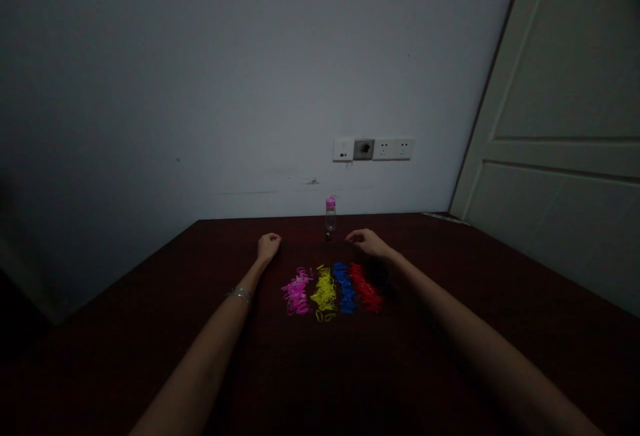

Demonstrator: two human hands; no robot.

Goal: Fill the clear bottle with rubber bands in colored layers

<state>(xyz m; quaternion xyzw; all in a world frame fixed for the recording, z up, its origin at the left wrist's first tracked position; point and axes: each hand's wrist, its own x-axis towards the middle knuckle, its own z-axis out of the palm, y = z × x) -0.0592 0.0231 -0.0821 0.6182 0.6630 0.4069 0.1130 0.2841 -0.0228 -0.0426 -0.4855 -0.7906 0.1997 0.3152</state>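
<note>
My left hand point(269, 247) rests on the dark red table, its fingers curled into a loose fist with no object showing in it. To the right, my right hand point(367, 241) hovers or rests above the table with fingers partly stretched and apart, holding nothing that I can see. Just left of its fingertips are a clear bottle with a pink top point(331, 215) and a small dark item point(329, 237) too small to name. Between my forearms lie loose bands in colour groups: pink bands point(298, 293), yellow bands point(325, 291), blue bands point(345, 289), red bands point(366, 288) and a black pile point(379, 275) beside my right wrist.
The dark red table point(310, 376) meets a pale wall point(240, 89) at the back. Wall sockets point(393, 149) sit above it. A panelled door point(560, 156) stands at the right, and a thin flat strip point(445, 218) lies at the far right edge. The light is dim.
</note>
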